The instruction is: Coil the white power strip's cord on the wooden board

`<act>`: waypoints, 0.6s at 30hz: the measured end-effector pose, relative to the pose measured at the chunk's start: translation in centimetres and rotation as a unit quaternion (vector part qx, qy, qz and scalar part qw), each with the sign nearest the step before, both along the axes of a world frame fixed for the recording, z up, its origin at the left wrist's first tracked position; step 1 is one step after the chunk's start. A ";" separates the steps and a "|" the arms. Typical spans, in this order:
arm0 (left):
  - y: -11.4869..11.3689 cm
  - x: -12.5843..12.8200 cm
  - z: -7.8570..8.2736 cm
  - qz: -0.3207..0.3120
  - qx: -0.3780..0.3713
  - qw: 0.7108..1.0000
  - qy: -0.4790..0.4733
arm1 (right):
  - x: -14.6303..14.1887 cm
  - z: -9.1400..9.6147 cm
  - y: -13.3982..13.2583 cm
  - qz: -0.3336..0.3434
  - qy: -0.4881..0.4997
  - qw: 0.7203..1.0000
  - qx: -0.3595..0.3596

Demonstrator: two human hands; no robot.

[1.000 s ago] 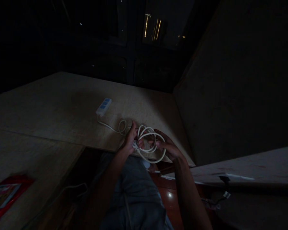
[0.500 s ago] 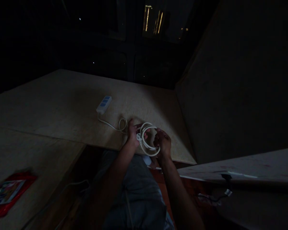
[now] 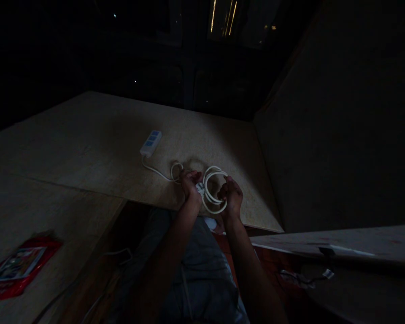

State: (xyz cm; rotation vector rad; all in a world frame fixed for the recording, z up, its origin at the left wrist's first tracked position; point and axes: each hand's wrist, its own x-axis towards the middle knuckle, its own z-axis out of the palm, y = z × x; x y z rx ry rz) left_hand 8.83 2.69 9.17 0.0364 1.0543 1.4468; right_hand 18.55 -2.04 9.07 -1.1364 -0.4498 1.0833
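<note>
Well, from the head camera, the scene is dim, and both bare hands are together just over the near edge of a pale counter (image 3: 97,139). Between them is a coiled white cable (image 3: 215,212), its loops standing open like a loose ring. The right hand (image 3: 232,194) has its fingers curled in on the right side of the coil, gripping the cable near the top of the loops. The left hand (image 3: 191,183) is on the other side, fingers bent, with a white plug (image 3: 200,188) against its palm side; I cannot tell how firmly the fingers close on it.

From the left hand the cable runs leftward over the counter, makes one small loop, and reaches a white power strip (image 3: 151,143) with blue socket faces, which lies flat beyond the hands and to their left. Well apart, at the lower left, a shiny red packet (image 3: 23,266) with a printed picture lies on the counter surface. Below the forearms are grey-blue trousers (image 3: 189,265). On the right rises a dark panel (image 3: 340,135), and at the top, lit streaks (image 3: 231,18) show in a dark window (image 3: 248,33).
</note>
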 end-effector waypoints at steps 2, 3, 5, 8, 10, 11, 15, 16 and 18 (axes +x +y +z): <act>-0.9 0.1 -0.1 0.061 -0.019 0.998 0.009 | -0.2 0.2 0.1 -0.008 0.000 1.000 0.010; -1.6 0.2 -0.1 0.083 -0.027 0.996 0.008 | -0.3 0.3 0.2 -0.012 -0.005 1.000 0.013; -3.2 0.2 -0.2 0.093 -0.016 0.995 -0.018 | -0.4 0.5 0.4 -0.021 -0.025 0.999 0.017; -5.8 -0.1 -0.4 0.076 0.027 0.993 -0.082 | -0.6 0.6 0.5 -0.032 -0.060 0.997 0.030; -7.2 -0.4 -0.4 0.040 0.060 0.992 -0.099 | -0.7 0.5 0.6 -0.036 -0.075 0.996 0.039; -7.7 -0.5 -0.4 0.021 0.077 0.992 -0.098 | -0.7 0.5 0.6 -0.037 -0.079 0.995 0.042; -8.5 -1.5 0.3 -0.008 0.163 0.986 -0.046 | -0.6 0.3 0.4 -0.034 -0.100 0.994 0.040; -8.3 -1.8 0.4 -0.014 0.176 0.984 -0.026 | -0.6 0.2 0.3 -0.029 -0.107 0.993 0.037; -7.8 -2.5 0.5 -0.035 0.175 0.983 0.028 | -0.5 0.1 0.2 -0.020 -0.117 0.992 0.034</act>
